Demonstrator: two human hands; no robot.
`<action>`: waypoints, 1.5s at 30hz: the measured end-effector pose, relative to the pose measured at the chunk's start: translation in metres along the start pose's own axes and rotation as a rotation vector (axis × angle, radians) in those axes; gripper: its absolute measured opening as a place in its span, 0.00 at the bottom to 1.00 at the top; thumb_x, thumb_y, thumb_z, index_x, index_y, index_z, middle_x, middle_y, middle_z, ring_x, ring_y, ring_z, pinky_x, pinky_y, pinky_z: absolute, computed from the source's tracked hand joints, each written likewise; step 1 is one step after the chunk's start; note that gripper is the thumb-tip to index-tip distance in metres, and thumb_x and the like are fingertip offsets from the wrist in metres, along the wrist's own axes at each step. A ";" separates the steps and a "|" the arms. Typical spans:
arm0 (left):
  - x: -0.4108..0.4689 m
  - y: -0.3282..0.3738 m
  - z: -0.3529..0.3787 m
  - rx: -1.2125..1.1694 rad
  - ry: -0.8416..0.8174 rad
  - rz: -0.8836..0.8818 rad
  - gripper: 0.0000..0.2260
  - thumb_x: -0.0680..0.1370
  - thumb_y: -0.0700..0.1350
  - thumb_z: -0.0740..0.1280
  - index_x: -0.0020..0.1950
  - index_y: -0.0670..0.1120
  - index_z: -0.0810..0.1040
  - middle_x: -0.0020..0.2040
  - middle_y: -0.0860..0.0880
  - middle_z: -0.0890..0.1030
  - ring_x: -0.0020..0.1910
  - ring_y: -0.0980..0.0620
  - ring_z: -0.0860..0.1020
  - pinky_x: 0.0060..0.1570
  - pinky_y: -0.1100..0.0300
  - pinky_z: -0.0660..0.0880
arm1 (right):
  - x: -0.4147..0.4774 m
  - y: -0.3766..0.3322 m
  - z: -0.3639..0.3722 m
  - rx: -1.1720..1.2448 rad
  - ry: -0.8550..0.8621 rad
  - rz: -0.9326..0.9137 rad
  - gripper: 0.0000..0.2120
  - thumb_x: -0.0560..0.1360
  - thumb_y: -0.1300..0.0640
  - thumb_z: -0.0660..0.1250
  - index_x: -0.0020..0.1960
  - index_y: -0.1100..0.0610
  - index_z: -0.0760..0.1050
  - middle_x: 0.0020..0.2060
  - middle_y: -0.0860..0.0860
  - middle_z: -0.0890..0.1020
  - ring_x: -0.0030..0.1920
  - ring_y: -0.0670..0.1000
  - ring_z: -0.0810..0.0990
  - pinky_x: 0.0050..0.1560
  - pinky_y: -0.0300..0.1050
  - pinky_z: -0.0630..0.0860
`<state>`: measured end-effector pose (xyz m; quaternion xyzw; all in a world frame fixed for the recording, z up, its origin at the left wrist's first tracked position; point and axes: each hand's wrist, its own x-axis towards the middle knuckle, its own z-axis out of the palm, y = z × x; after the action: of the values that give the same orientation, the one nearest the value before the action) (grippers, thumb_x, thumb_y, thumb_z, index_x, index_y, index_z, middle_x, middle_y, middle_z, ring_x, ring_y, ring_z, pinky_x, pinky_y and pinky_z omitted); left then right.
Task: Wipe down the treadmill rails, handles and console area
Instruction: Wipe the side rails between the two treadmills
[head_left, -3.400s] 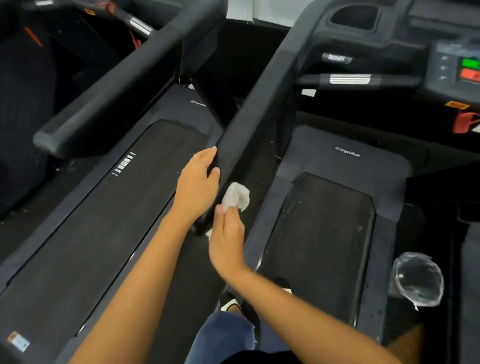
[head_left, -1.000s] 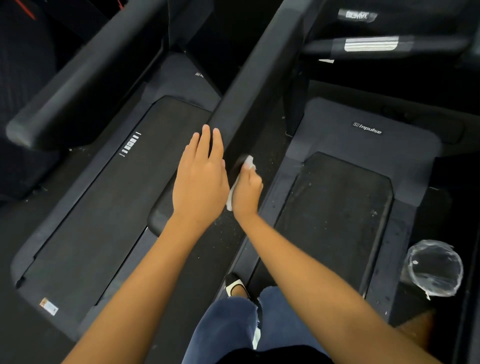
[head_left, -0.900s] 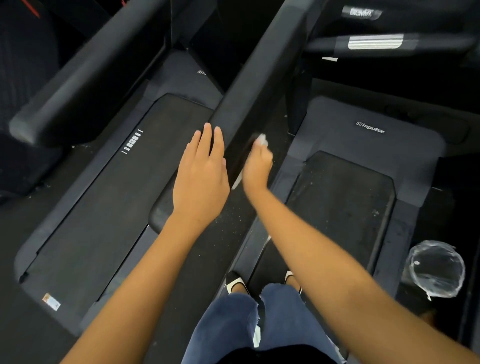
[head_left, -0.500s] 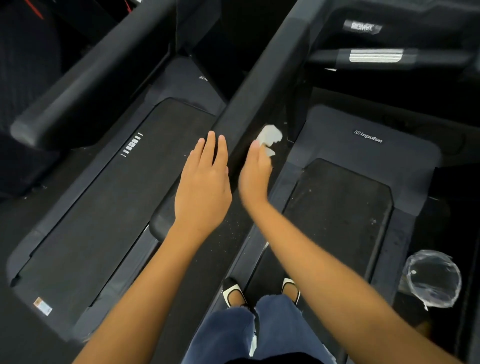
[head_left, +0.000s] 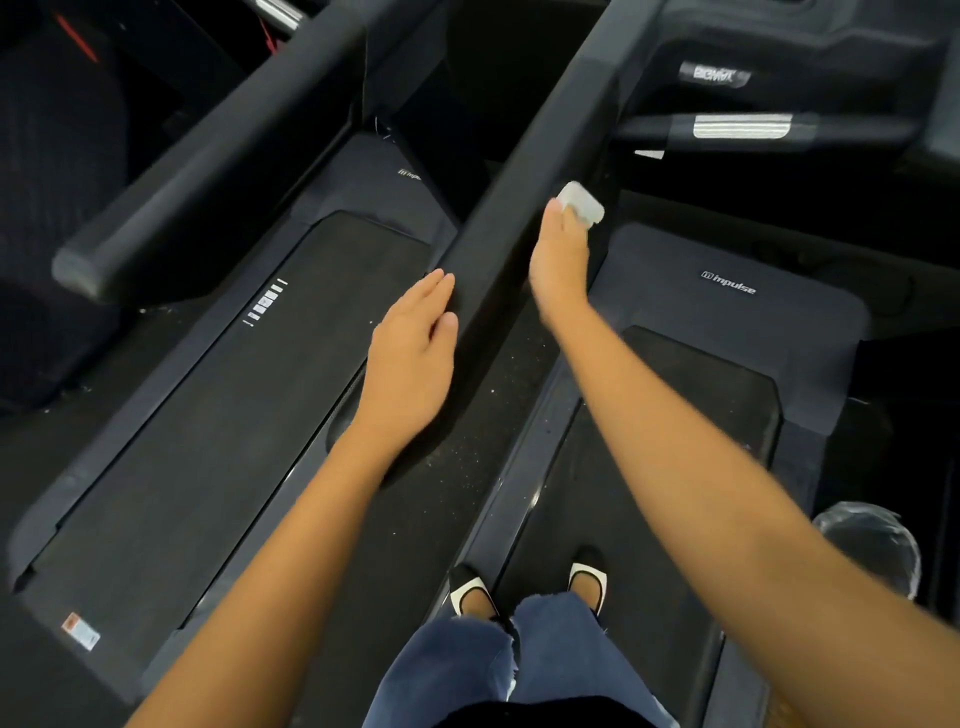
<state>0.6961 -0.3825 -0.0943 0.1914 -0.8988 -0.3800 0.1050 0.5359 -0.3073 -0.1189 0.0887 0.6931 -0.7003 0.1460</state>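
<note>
Between two black treadmills seen from above, a person in blue jeans (head_left: 519, 660) and black-and-white flat shoes (head_left: 470, 592) is standing at the left edge of the right-hand machine's belt (head_left: 691, 405). A long black side rail (head_left: 498, 228) is running diagonally from the lower centre up toward the top right. The right hand (head_left: 558, 260) is reaching forward along the rail's right side, its fingers closing around a small wad of white wipe (head_left: 582, 203), which is sticking out past the fingertips and pressing against the rail's side about halfway along its length. The left hand (head_left: 410, 358) is lying flat and holding nothing, fingers straight and together, touching the rail's left edge nearer the person. Beyond the right hand, a crossbar handle (head_left: 743, 126) with a silver strip is extending across the upper right, below the console, of which only the lower edge is showing. A dark motor cover (head_left: 727, 312) bearing a white logo is sitting at the front of the right belt. The neighbouring treadmill's belt (head_left: 234, 395) is filling the left side, with its own black rail (head_left: 208, 156) above it. A round container lined with clear plastic (head_left: 867, 545) is standing on the floor at the lower right, partly hidden behind the right forearm.
</note>
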 end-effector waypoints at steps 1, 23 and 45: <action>0.002 -0.002 -0.006 -0.111 0.001 -0.044 0.14 0.82 0.39 0.57 0.64 0.49 0.75 0.62 0.55 0.74 0.62 0.66 0.69 0.64 0.67 0.61 | -0.022 0.015 0.002 -0.047 -0.019 -0.036 0.12 0.83 0.56 0.52 0.41 0.52 0.64 0.41 0.48 0.67 0.40 0.45 0.66 0.32 0.25 0.64; -0.001 -0.017 -0.016 -0.189 -0.047 0.018 0.17 0.81 0.39 0.58 0.69 0.47 0.74 0.66 0.53 0.75 0.65 0.59 0.70 0.66 0.65 0.64 | -0.263 0.096 0.032 0.155 -0.133 0.133 0.16 0.83 0.50 0.52 0.41 0.55 0.69 0.34 0.45 0.71 0.37 0.43 0.70 0.44 0.39 0.69; 0.017 -0.035 -0.041 -0.463 -0.163 -0.062 0.13 0.80 0.43 0.61 0.61 0.52 0.80 0.56 0.55 0.83 0.60 0.60 0.77 0.66 0.56 0.71 | -0.277 0.163 0.040 -0.477 -0.452 -0.436 0.25 0.84 0.47 0.48 0.62 0.67 0.67 0.74 0.66 0.57 0.76 0.61 0.56 0.76 0.55 0.55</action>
<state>0.7040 -0.4383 -0.0901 0.1584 -0.7871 -0.5930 0.0614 0.8537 -0.3239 -0.1817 -0.2534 0.7895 -0.5359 0.1592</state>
